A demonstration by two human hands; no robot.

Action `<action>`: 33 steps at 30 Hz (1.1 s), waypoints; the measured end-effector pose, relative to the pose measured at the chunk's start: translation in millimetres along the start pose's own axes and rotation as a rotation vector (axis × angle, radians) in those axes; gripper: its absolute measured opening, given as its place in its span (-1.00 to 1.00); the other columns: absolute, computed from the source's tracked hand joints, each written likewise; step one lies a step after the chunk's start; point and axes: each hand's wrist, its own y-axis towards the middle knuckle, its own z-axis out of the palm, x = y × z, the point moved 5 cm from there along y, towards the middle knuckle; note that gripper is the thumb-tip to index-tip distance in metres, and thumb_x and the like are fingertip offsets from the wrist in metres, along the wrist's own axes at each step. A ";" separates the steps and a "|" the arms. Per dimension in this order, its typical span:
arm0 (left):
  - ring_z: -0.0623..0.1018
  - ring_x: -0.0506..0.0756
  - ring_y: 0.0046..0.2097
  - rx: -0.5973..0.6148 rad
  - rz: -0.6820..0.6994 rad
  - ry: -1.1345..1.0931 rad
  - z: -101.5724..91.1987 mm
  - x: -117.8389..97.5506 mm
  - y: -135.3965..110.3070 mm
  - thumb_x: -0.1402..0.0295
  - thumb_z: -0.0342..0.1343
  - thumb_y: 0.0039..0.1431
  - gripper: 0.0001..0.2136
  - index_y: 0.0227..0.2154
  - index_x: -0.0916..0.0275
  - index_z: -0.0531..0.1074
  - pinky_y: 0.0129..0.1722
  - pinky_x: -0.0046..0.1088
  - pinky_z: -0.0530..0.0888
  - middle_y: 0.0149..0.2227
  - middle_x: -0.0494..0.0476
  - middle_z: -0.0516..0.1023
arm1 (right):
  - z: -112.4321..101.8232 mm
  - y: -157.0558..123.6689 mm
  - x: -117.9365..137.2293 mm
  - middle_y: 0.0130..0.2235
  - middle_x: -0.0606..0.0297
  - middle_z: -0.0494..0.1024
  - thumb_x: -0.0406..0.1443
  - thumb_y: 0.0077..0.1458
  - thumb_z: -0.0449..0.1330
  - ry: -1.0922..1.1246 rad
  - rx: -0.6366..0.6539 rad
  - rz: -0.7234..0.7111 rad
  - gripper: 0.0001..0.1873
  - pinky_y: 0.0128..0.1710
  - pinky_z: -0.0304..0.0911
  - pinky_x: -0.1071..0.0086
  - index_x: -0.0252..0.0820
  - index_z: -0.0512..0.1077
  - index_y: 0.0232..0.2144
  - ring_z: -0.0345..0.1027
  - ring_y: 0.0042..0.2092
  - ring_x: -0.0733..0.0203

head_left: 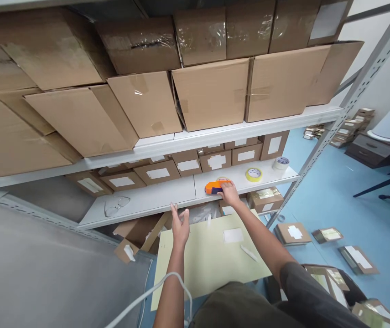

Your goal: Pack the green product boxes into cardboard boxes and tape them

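My right hand (pixel 229 193) is at the front of the middle shelf (pixel 163 193), its fingers closed round one end of an orange and dark blue object (pixel 213 187) that looks like a handheld tape dispenser. Behind it a roll of tape is partly hidden. Just right of that hand lies a yellow-rimmed roll of tape (pixel 253 174), and farther along are white tape rolls (pixel 280 163). My left hand (pixel 180 223) is held in the air, fingers apart and holding nothing, over the far edge of a pale yellow board (pixel 211 259). On the board are a white label (pixel 233 235) and a white pen-like stick (pixel 248 253).
Large cardboard boxes (pixel 211 93) fill the upper shelf; smaller labelled boxes (pixel 157 173) line the back of the middle one. Glasses (pixel 116 206) lie at its left. An open carton (pixel 143 232) sits below. Boxes (pixel 293 233) stand on the blue floor. A white cable (pixel 147 294) crosses near my left arm.
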 end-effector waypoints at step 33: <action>0.60 0.25 0.30 -0.348 -0.327 0.606 -210.2 114.9 -252.0 0.40 0.14 0.42 -0.59 0.26 0.13 0.57 0.39 -0.04 0.49 0.26 0.24 0.65 | 234.4 -199.4 252.0 0.03 -0.01 0.71 -0.06 0.49 0.09 0.668 0.515 -0.647 -0.57 0.23 0.46 -0.07 -0.11 0.70 -0.06 0.53 0.13 -0.12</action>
